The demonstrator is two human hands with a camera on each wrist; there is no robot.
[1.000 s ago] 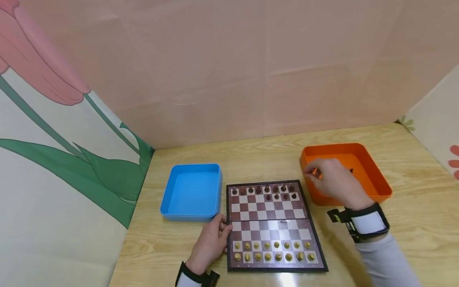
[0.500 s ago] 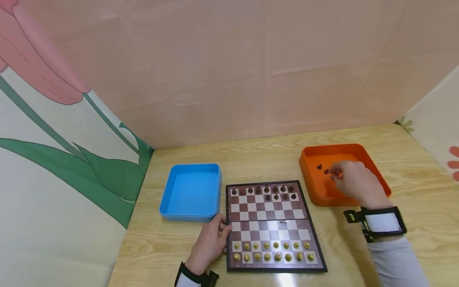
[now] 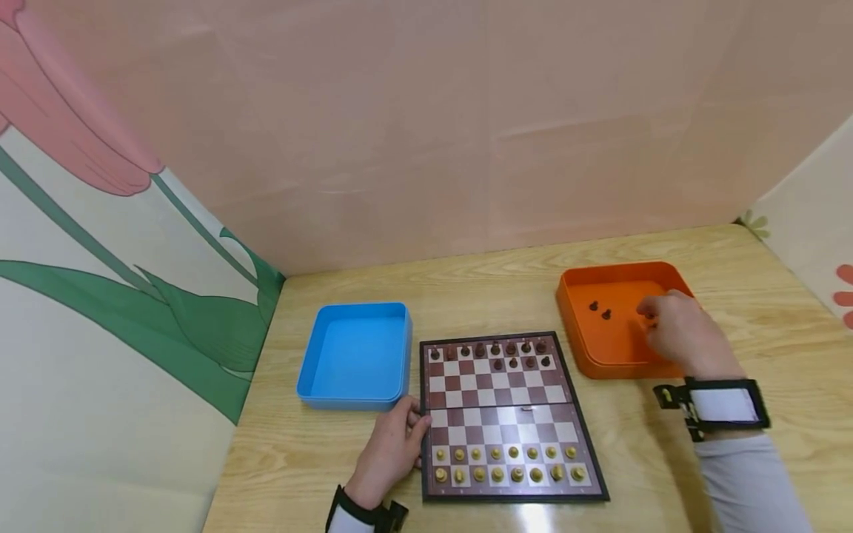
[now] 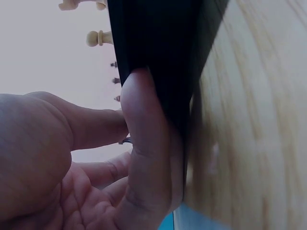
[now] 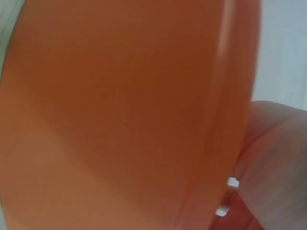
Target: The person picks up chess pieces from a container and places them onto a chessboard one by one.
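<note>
My left hand [image 3: 389, 448] grips the left edge of a chessboard [image 3: 480, 418], thumb near the top edge and a finger against its black side [image 4: 158, 48]. Gold chess pieces [image 3: 514, 452] fill the two near rows. Dark chess pieces [image 3: 495, 349] fill the far row, with several more on the right half of the row before it. My right hand [image 3: 686, 333] is over the right part of an orange box [image 3: 586, 355], fingers curled downward. Whether a piece is between its fingertips is hidden. Two dark pawns [image 3: 606, 314] lie in the box, left of that hand.
A blue box [image 3: 356, 355] stands left of the board, beside my left hand. The wooden table [image 3: 493, 285] meets a pinkish backdrop [image 3: 466, 148] behind. In the right wrist view, the orange wall [image 5: 120, 120] fills most of the picture.
My right hand has moved right across the orange box, uncovering two dark pawns. The dark piece seen at the box's right earlier is now out of sight near the hand. The left hand stays put.
</note>
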